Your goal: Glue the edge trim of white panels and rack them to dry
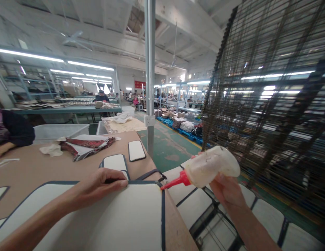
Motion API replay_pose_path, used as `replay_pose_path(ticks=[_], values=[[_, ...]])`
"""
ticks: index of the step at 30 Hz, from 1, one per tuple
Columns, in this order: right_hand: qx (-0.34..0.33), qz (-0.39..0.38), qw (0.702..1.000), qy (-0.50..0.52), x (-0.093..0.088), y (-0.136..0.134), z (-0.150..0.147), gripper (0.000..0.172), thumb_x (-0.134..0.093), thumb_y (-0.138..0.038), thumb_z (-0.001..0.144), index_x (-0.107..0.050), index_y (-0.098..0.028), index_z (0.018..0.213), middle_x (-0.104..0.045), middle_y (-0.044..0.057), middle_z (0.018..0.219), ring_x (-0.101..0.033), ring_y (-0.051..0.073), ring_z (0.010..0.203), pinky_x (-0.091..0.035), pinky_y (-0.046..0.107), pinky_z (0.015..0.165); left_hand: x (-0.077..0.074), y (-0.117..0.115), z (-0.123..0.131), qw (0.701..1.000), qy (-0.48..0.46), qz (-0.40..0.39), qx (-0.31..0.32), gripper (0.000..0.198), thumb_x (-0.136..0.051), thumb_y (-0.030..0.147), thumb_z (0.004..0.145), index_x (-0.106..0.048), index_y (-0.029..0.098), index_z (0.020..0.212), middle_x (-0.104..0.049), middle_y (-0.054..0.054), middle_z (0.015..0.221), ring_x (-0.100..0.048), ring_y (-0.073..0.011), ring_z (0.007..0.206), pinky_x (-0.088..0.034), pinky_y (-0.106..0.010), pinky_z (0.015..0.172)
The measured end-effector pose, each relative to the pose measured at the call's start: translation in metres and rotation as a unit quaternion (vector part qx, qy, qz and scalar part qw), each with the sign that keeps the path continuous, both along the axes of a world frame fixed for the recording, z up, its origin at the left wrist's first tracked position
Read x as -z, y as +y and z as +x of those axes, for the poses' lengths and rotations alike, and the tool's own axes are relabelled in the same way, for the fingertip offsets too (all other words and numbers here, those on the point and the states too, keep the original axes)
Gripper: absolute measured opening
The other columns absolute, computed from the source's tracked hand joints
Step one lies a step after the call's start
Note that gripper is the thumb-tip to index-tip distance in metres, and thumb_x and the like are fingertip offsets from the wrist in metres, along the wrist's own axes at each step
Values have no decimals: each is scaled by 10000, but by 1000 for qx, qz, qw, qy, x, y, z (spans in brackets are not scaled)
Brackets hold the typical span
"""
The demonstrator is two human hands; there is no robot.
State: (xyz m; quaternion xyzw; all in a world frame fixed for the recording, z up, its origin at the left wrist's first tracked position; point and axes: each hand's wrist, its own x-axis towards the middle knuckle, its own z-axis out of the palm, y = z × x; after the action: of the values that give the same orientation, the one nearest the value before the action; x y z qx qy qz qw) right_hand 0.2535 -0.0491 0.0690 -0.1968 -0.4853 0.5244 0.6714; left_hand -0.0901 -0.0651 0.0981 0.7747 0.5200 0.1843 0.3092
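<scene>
A large white panel with dark edging (117, 212) lies in front of me on the brown-covered table. My left hand (107, 183) is closed at the panel's far edge, thumb and fingers pressed together on the rim. My right hand (226, 190) grips a translucent squeeze bottle with a red nozzle (209, 166), tilted with its tip pointing down to the left. The nozzle tip is at the panel's far right corner, by the dark edging; whether it touches cannot be made out. Just beyond the panel lie two smaller edged pieces, one white pad (137, 150) apart and another pad (113, 162) near my left fingers.
Patterned fabric pieces (86, 144) lie farther back on the table (136, 137). A co-worker's sleeve (19, 129) is at the left. A metal post (149, 104) rises at the table's far right edge. More edged panels (195, 205) sit below at right, beside a tall wire rack (256, 90).
</scene>
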Motion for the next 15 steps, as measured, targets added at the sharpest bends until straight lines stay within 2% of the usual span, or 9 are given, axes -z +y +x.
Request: replay_pose_path(ticks=[6,11,15], values=[[-10,-5,1000,11,7,4,-2,646,-830,-427,619,-607,-313,1215,-718,93,1086,-582,370,1146,-416,582,1017,12,8,-5,998,-10,-53,36,428,-449,550,859,-471,168,668,-336,31,650,-334,-118,623,-258,-226,538],[-4,-15,1000,-5,16,6,2,610,-810,-435,636,-617,-294,1197,-717,107,1080,-591,372,1134,-426,582,1008,21,15,-8,994,-50,-91,25,398,-483,533,846,-473,172,680,-331,35,644,-324,-112,602,-249,-223,518],[-14,-21,1000,-4,15,5,-1,668,-810,-473,609,-602,-293,1217,-714,111,1086,-595,380,1126,-430,581,1002,25,18,-10,991,-74,-109,23,396,-506,530,836,-450,178,664,-312,42,627,-309,-103,573,-232,-216,494]])
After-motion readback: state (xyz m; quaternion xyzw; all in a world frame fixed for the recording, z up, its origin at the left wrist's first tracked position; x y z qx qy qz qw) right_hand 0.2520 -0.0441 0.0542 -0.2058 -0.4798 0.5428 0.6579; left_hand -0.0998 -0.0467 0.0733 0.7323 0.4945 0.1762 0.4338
